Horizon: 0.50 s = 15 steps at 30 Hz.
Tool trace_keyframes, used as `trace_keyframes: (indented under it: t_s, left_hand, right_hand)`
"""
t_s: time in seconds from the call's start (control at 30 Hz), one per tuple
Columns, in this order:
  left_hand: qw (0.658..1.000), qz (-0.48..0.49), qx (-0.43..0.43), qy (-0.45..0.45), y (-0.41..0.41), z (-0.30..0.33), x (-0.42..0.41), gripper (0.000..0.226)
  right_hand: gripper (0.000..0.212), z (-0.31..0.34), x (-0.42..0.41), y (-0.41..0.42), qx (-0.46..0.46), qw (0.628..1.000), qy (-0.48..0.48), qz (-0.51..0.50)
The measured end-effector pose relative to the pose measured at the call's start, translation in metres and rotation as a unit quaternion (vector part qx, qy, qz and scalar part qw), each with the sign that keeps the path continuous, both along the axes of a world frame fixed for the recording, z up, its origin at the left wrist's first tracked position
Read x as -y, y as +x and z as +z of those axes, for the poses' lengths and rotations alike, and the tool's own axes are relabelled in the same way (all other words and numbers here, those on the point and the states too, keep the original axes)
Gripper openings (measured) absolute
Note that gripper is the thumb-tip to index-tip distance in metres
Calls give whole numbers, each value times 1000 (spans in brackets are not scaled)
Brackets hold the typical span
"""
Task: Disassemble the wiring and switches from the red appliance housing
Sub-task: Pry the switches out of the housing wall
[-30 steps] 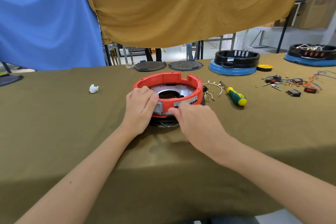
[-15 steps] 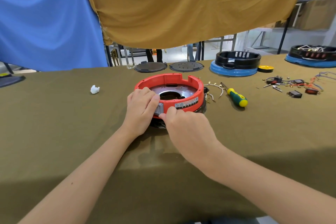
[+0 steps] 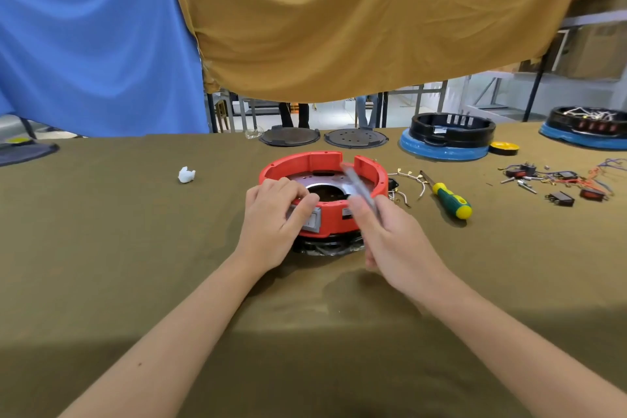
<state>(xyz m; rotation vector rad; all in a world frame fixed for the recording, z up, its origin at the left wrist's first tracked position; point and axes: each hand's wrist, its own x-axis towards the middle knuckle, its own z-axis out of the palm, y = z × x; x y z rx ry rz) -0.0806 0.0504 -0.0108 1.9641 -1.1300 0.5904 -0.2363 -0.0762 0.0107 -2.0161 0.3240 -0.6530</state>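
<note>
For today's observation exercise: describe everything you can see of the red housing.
The red housing is a round, open-topped plastic ring with a notch in its far wall, a metal plate inside and a black base beneath. It sits upright on the olive cloth. The left hand grips its near rim over a grey panel.

Table (image 3: pixel 101 248) is covered by olive-brown cloth. Blue sheet (image 3: pixel 84 44) and mustard sheet (image 3: pixel 356 17) are hung behind it, overlapping. Below them, metal frame legs (image 3: pixel 230 112) and a pale, brightly lit floor (image 3: pixel 332 115) are seen.
</note>
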Motion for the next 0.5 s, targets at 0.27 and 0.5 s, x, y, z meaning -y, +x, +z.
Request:
trace_keyframes:
  t_s: [0.27,0.5]
  left_hand:
    - [998,-54,14,6,-2,4,-13,29]
    - [997,-30,60,44,-4,4,-10,27]
  right_hand:
    - [32,-13,6,28,27,994,-58,-84]
    - [36,-18,-14,32,98,988,-118,-33]
